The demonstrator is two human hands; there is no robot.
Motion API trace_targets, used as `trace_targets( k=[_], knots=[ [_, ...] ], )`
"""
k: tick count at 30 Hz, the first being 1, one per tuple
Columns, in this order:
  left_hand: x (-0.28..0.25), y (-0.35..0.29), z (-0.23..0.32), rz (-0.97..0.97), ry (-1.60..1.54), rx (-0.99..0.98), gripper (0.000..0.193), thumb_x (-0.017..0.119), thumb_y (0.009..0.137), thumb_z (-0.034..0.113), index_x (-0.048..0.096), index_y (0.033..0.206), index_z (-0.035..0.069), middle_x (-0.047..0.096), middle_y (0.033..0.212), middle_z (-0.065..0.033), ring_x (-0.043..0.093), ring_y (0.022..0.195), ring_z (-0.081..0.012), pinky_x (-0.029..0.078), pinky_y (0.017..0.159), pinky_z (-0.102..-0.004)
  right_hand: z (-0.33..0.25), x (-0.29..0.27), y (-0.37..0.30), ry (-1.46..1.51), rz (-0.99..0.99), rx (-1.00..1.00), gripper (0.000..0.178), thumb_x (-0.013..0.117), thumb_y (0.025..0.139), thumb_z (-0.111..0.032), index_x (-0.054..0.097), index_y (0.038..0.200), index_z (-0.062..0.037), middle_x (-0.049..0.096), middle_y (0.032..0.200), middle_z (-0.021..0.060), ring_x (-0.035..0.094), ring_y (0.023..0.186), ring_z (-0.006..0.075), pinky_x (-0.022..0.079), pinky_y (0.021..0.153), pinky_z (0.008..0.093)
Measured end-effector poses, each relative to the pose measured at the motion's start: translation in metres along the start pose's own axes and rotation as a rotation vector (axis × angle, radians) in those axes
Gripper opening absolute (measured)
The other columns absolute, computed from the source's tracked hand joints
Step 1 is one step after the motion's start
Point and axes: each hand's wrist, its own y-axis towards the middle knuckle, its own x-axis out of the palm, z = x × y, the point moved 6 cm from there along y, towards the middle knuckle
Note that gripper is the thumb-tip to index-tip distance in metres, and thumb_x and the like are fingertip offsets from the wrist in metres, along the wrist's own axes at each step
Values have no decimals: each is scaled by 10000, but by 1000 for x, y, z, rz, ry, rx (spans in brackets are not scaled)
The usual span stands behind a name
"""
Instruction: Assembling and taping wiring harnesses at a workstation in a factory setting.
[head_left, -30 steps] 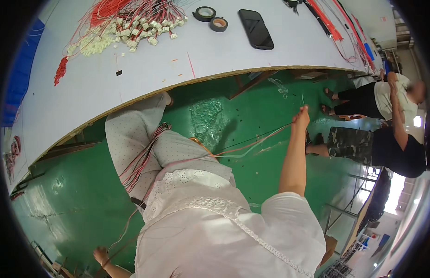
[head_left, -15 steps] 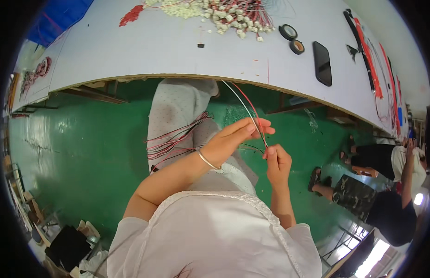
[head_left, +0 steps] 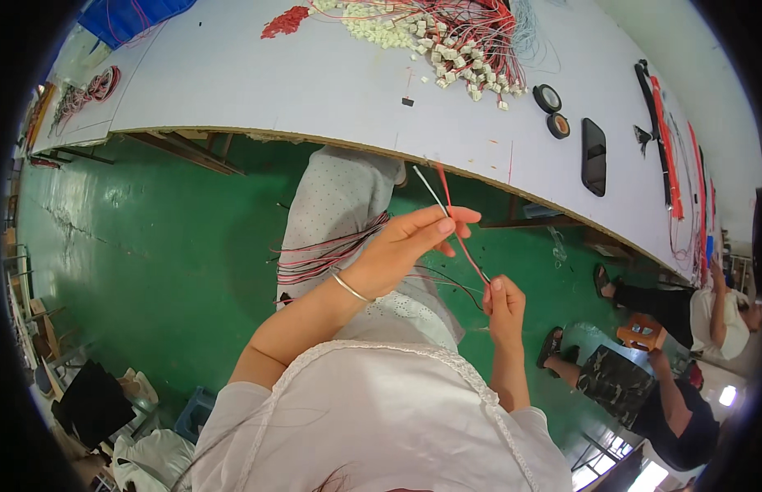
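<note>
My left hand [head_left: 420, 236] pinches a red and a white wire [head_left: 473, 261] between thumb and fingers, above my lap. Past those fingers the free ends split, one white and one red, and point up toward the table edge. Lower and to the right, my right hand [head_left: 506, 310] is closed on the same wires, so a short stretch runs between the two hands. A thin dark wire [head_left: 451, 277] loops from near my right hand back toward my lap. Across my thigh lies a bundle of red and black wires [head_left: 328, 256], partly hidden by my left forearm.
On the white table [head_left: 258, 90] are a heap of wires with white connectors [head_left: 471, 70], red pieces [head_left: 285, 22], two tape rolls [head_left: 553, 111], a black phone [head_left: 594, 156] and red and black cables [head_left: 664, 148]. A blue bin [head_left: 135, 16] stands far left. Two people sit at the right.
My hands have moved apart along the wires, the right going down and away from the left. Shorter free ends now stick out past my left fingers. The whole view has shifted slightly.
</note>
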Motion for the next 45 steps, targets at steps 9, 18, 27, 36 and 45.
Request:
trace_targets(
  k=[9, 18, 27, 36, 45],
  knots=[
    [8, 4, -6, -62, -18, -8, 257, 459, 1039, 228, 599, 1055, 13, 590, 1027, -31, 569, 952, -135, 479, 896, -314, -88, 6, 35, -410, 36, -438, 312, 481, 1009, -213, 619, 1184, 5, 648, 1106, 128, 631, 955, 187, 491, 827, 286],
    [16, 3, -16, 54, 9, 63, 207, 460, 1025, 127, 598, 1108, -2, 613, 1054, -43, 583, 972, -116, 503, 857, -288, -134, 85, 56, 45, -103, -195, 257, 534, 1003, -193, 624, 1156, -7, 675, 994, 43, 571, 831, 66, 473, 742, 210],
    [-8, -6, 43, 162, 861, 441, 360, 650, 883, 56, 600, 1239, 33, 568, 1180, -78, 599, 952, -141, 496, 798, -266, -122, 79, 55, 191, -53, -311, 178, 519, 1008, -179, 607, 996, -25, 526, 765, -39, 446, 682, 42, 364, 599, 198],
    [25, 4, 71, 109, 864, 472, 73, 656, 874, 43, 685, 916, -9, 673, 885, -75, 626, 805, -145, 500, 742, -260, -110, 63, 36, -33, 51, -384, 100, 580, 966, -107, 641, 960, -28, 576, 804, -15, 511, 733, 51, 442, 634, 227],
    [11, 2, 30, 71, 722, 385, 59, 594, 921, 46, 630, 953, 11, 566, 967, -35, 572, 804, -99, 476, 603, -214, -100, 57, 13, -24, 63, -361, 134, 601, 928, -131, 595, 885, -4, 549, 686, 22, 468, 625, 64, 409, 561, 255]
  ],
)
